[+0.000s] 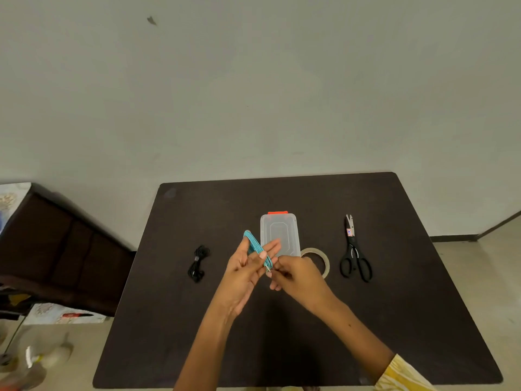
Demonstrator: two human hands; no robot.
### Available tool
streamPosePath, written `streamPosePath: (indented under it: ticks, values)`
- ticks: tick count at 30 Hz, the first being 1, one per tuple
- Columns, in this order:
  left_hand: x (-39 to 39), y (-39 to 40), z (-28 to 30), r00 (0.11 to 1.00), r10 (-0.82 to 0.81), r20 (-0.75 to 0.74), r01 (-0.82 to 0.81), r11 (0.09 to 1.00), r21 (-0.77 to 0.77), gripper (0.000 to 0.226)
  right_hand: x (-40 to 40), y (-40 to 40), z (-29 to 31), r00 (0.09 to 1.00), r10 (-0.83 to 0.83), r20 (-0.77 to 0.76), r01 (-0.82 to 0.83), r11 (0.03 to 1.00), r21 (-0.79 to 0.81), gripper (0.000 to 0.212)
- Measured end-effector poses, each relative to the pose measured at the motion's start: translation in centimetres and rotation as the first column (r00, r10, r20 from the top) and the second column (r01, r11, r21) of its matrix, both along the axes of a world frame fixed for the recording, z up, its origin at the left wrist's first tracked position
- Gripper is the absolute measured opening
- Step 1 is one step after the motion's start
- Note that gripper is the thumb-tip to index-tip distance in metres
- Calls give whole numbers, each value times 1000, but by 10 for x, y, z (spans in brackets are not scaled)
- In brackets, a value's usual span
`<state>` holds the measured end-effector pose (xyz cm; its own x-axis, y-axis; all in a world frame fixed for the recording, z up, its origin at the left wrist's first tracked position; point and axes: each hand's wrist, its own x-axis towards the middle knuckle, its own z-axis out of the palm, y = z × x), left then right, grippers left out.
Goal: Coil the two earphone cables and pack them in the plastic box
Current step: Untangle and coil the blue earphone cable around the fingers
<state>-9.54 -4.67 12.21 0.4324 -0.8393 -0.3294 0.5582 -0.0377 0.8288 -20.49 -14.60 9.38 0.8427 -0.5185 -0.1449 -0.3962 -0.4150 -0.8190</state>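
A teal earphone cable is wound in loops around the fingers of my left hand, which is raised above the table with fingers mostly straight. My right hand pinches the cable's plug end at the lower end of the loops. A black earphone cable lies bundled on the table to the left. The clear plastic box with an orange latch lies shut just behind my hands.
A roll of clear tape lies right of the box, partly behind my right hand. Black scissors lie further right. The dark table stands against a wall, with dark furniture to the left.
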Motion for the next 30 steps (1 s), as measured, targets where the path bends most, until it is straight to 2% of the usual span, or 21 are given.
streamPosePath:
  ticks: [2, 4, 8, 12, 15, 16, 20, 24, 27, 30]
  values:
    - [-3, -2, -1, 996, -7, 93, 2, 999, 51, 46, -1, 3, -3, 998, -27, -56, 22, 996, -89, 10]
    - [-4, -3, -5, 976, -51, 213, 29, 994, 104, 37, -2, 5, -6, 995, -29, -94, 12, 984, -179, 12]
    - [-4, -5, -24, 822, -278, 497, 127, 940, 315, 38, -4, 9, -15, 991, 26, -130, -60, 962, -268, 14]
    - [0, -3, -35, 711, -478, 516, 194, 839, 509, 40, -7, 5, -23, 983, 41, -180, -88, 961, -261, 17]
    - [9, 3, -42, 500, -655, 567, 238, 733, 637, 53, -10, -4, -28, 975, 53, -216, -112, 955, -275, 14]
    - [9, 3, -43, 461, -690, 558, 256, 705, 661, 56, -10, -8, -29, 974, 55, -219, -118, 952, -282, 12]
    - [3, 2, -45, 475, -741, 475, 349, 654, 671, 60, -8, -23, -36, 975, 70, -209, -129, 949, -287, 12]
    - [-3, -2, -49, 494, -770, 403, 423, 618, 663, 39, -7, -34, -47, 981, 86, -175, -124, 968, -220, 13]
    - [-2, -2, -45, 595, -751, 287, 487, 620, 615, 29, -13, -38, -58, 991, 71, -113, -89, 982, -164, 14]
    - [3, 2, -44, 681, -716, 155, 540, 634, 553, 28, -24, -40, -69, 993, 26, -116, -42, 989, -139, 26]
